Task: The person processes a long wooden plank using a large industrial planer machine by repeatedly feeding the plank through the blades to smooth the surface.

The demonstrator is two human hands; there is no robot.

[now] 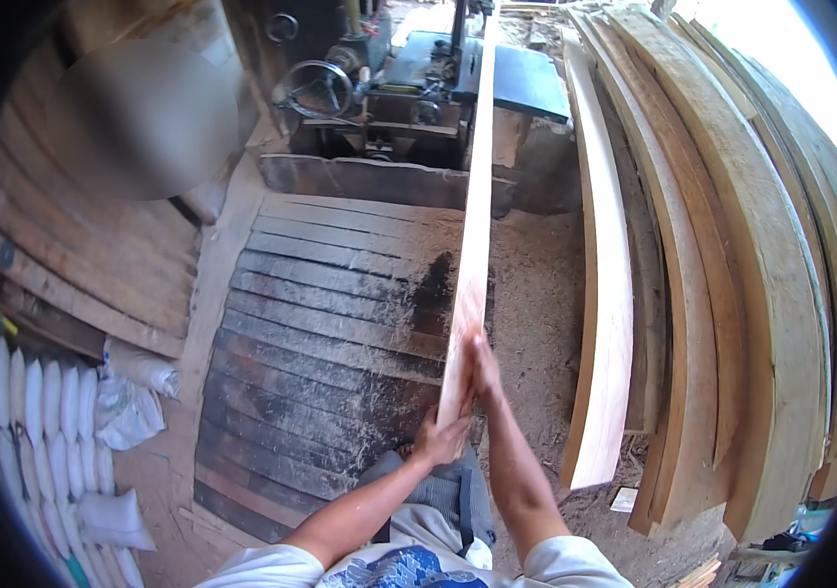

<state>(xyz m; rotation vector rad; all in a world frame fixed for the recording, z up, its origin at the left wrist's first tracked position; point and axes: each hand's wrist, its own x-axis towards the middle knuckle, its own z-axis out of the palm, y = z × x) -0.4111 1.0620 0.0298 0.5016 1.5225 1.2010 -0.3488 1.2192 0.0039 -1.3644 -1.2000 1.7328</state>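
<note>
Long plank [478, 216] runs from upper to lower centre of the frame, probably stiff and fairly heavy, best held by both edges: left hand [443, 440] wraps its near end, right hand [484, 369] presses its right edge. Lower left, plump white sacks [52, 400]; centre, dusty slatted floor [306, 338]; right, rough thick boards [766, 235].

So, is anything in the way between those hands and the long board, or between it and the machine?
Nothing visible is. The left hand and right hand both touch the long board directly, and its far part reaches the machine, crossing over the low barrier in front.
</note>
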